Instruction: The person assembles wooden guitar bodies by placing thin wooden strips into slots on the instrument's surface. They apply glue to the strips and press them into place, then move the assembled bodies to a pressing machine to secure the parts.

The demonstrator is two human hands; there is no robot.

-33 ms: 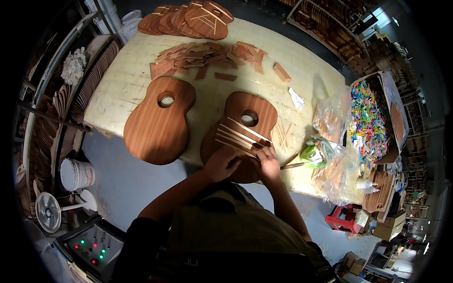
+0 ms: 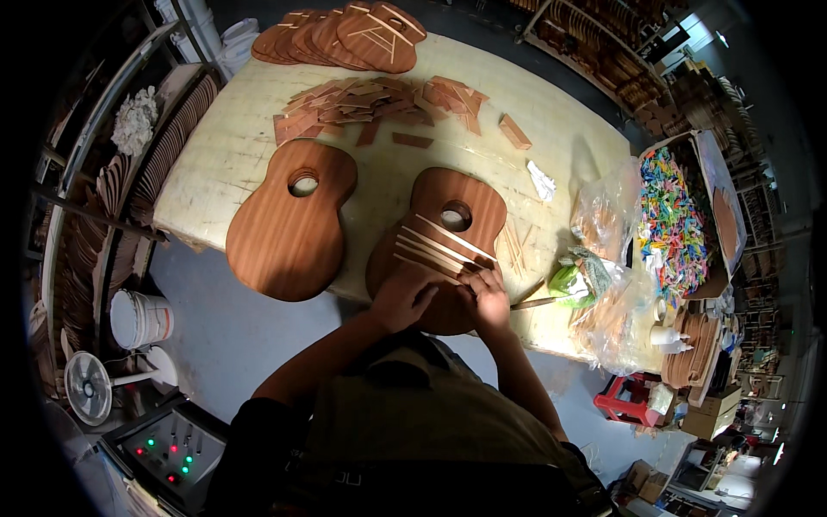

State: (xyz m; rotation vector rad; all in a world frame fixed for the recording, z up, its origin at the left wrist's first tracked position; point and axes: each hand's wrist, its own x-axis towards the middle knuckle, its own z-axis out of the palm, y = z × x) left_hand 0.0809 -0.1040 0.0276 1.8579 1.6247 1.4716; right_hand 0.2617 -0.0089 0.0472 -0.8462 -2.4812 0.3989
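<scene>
A brown guitar-shaped wooden panel [image 2: 472,188] with a round hole lies at the near edge of the table. Several pale wooden strips [image 2: 438,251] run slantwise across it below the hole. Over the lower part of the panel, my left hand [image 2: 401,297] is bent with its fingertips at the strip nearest me. My right hand [image 2: 488,297] has its fingers curled at the right end of that strip, which is partly covered by both hands. To the left lies a second guitar-shaped panel [image 2: 289,233] with a hole and no strips on its face.
Thin brown wood pieces [image 2: 370,102] are heaped farther back, before stacked braced panels [image 2: 379,36]. Loose strips [image 2: 515,246], a brush-like tool [image 2: 536,302], plastic bags [image 2: 599,220] and a box of colourful clips [image 2: 676,224] are at right. A red stool [image 2: 627,399] stands below.
My right hand has shifted very slightly up and left along the strip. Everything else stays in place.
</scene>
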